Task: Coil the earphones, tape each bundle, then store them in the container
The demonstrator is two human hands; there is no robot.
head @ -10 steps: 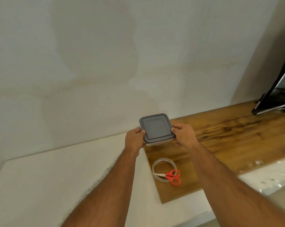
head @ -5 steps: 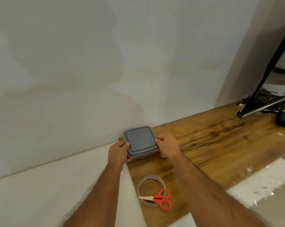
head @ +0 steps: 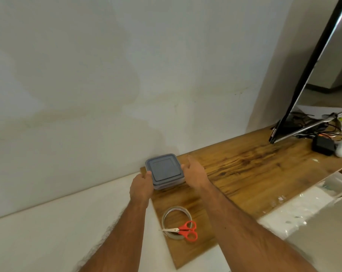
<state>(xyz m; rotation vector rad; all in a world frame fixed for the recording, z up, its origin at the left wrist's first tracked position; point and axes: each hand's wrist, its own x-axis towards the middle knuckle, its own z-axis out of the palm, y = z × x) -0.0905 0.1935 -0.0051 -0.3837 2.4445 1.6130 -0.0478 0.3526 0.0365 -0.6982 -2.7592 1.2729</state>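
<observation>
Fingers [head: 146, 174] of the left hand [head: 141, 187] curl against the left edge of the container [head: 164, 170], gripping it at lid height; the right hand [head: 194, 172] is beside the opposite edge with its fingers loosened and spread, the thumb near the rim, and it cannot be made out whether it touches. That hand looks open rather than gripping. Container: square, clear-walled, with a grey lid [head: 164, 167] fitted on top, sitting at the far left corner of the wooden tabletop [head: 244, 173], close to the wall [head: 127, 85]. With the lid closed, no earphones can be seen, inside or anywhere else. Judging by this, the storing step seems finished and the box is being set back out of the way, one hand steadying it while the other lets go. Nearer the person, well apart from the container, a tape roll [head: 176, 224] lies flat on the wood, and red-handled scissors [head: 182, 231] rest across it with blades pointing left, kept together as the tools for binding bundles. Far right, a dark tilted screen [head: 311, 71] leans over cables and a small black box [head: 323, 145]
</observation>
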